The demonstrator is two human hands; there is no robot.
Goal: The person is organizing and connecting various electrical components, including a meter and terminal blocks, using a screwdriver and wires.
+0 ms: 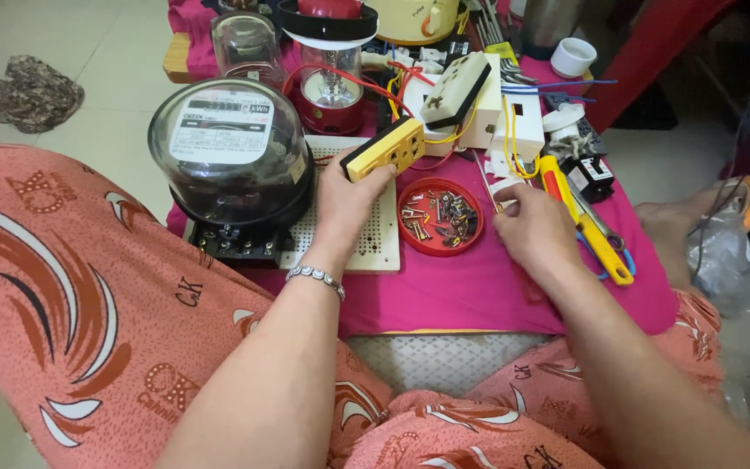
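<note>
My left hand [346, 201] grips a yellow and black socket block [385, 148], holding it tilted above a white perforated board [375, 239]. Red and yellow wires run from the block toward the back. My right hand [533, 227] pinches a thin screwdriver [484, 180] by its shaft, just right of a red round lid [470, 236] that holds several small screws. A silver bracelet [316, 278] circles my left wrist.
A glass-domed electric meter [232, 152] sits on the board's left side. Behind are a red lantern [332, 74], white sockets [514, 122] and a cream socket block [453, 89]. Yellow-handled pliers [588, 227] lie at right on the pink cloth [479, 291]. A white cup [573, 56] stands far back.
</note>
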